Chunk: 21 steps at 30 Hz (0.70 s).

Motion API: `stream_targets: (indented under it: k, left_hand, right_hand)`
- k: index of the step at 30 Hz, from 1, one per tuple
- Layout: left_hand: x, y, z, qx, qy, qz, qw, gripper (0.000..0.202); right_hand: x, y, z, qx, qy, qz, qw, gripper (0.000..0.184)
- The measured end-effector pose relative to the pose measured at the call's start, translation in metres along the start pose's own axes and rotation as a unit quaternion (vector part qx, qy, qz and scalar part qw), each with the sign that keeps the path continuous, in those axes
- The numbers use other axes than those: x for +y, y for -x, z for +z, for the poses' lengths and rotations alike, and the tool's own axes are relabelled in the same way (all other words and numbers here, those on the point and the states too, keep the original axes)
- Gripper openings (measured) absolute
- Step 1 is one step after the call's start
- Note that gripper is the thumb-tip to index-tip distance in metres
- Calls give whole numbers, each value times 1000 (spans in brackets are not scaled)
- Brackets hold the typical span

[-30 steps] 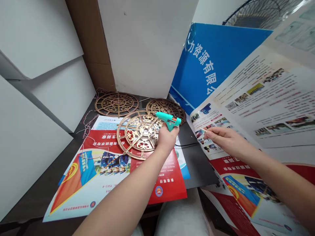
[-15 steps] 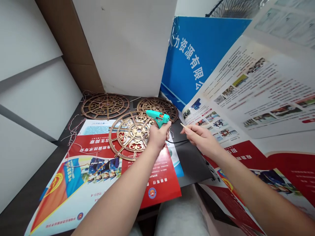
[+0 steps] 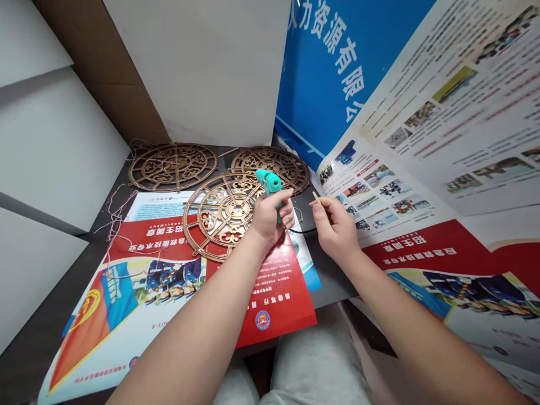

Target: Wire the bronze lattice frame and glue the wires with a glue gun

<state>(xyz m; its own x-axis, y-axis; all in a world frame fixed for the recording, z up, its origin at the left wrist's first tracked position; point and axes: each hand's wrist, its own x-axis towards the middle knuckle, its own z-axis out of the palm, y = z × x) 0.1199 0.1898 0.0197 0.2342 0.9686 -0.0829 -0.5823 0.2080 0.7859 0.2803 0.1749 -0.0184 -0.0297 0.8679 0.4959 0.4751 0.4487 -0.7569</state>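
The fingertips of the right hand (image 3: 335, 230) pinch together on a thin wooden stick (image 3: 315, 195), while the left hand (image 3: 268, 219) has its fingers clamped around a teal hot glue gun (image 3: 266, 182) (its black cord (image 3: 306, 231) runs off to the right). The gun sits just over a bronze fretwork wheel (image 3: 221, 216) lying on a red printed poster (image 3: 274, 304), with a second wheel (image 3: 172, 167) and a third wheel (image 3: 270, 166) beyond it

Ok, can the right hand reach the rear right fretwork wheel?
Probably yes: the right hand sits close to the fretwork wheel, only a black cable between, but it holds a thin stick.
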Motion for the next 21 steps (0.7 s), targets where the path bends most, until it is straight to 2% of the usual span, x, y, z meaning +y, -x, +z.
stream_targets:
  k: [3,8,14,21]
  left_hand:
    - [1,1,-3,-33,3,-10,999,53]
    - [2,3,-3,-65,25,-16,997,51]
    - [3,3,-6,-71,46,-28,996,51]
    - [3,3,-6,-83,59,-35,994,52]
  right_hand:
    - [-1,-1,1,-18,4,6,1000,32]
    - [-1,-1,-1,-13,1,-7,1000,30]
    - [2,-3,-6,19,6,-5,1000,30]
    - [2,-3,-6,10,3,-5,1000,30]
